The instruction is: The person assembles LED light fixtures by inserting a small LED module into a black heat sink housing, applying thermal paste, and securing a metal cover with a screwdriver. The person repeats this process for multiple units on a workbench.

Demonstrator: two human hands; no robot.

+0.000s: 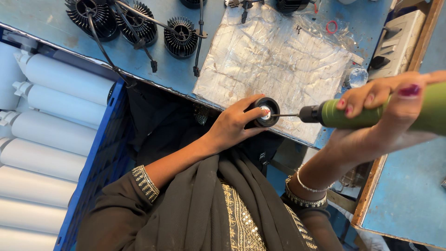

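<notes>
Covering part of the blue workbench [55, 21], crinkled plastic sheet [274, 60].

Assembly workshop, worn blue workbench [176, 74], black finned heat sinks [181, 37] with cables, blue crate [100, 162] of white tubes [51, 132]

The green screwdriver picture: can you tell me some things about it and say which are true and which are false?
1. The right hand holds a green power screwdriver. True.
2. The screwdriver's bit points at a round black part held by the left hand. True.
3. The black part rests on a red cloth. False: it sits at the edge of a crinkled foil sheet.
4. White tubes lie in a blue crate beside the person. True.
5. The finned black parts on the table are stacked in the crate. False: they lie on the blue table, with black cables.
</notes>
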